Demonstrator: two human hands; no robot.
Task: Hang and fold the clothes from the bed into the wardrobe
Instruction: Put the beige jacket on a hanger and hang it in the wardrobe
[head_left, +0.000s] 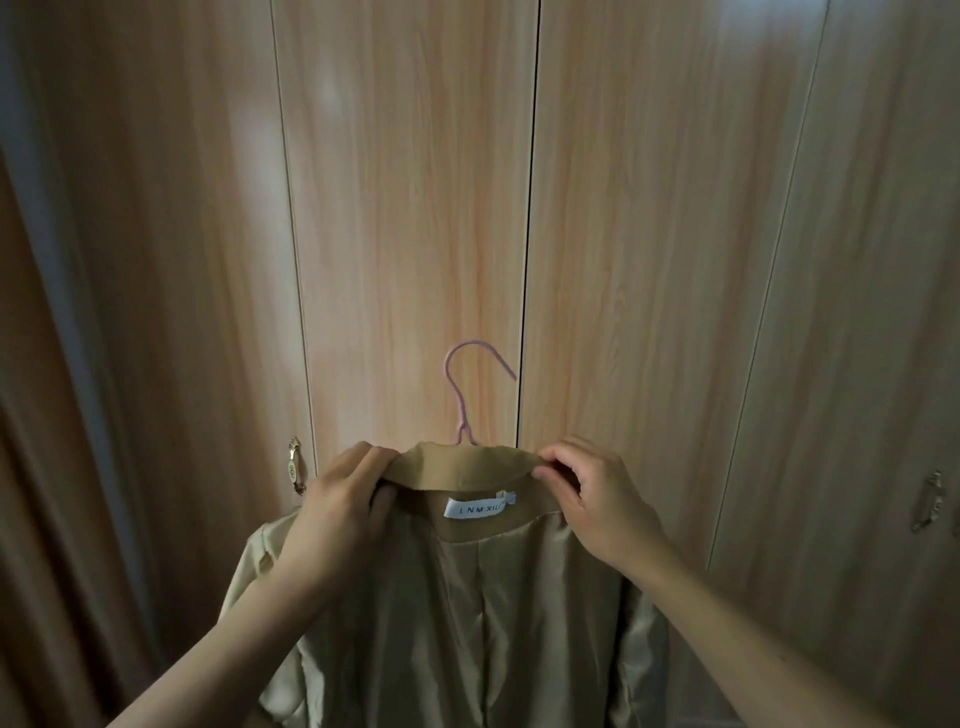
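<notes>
A tan jacket (467, 613) with shiny lining and a white neck label hangs in front of me on a pink hanger (460, 384), whose hook rises above the collar. My left hand (337, 509) grips the collar's left end. My right hand (592, 499) pinches the collar's right end. The hanger's shoulders are hidden inside the jacket. Behind it stand the closed wooden wardrobe doors (415, 208).
A brass door handle (294, 467) sits left of my left hand, and another handle (930, 501) is on the far right door. A brownish curtain (36, 467) hangs along the left edge.
</notes>
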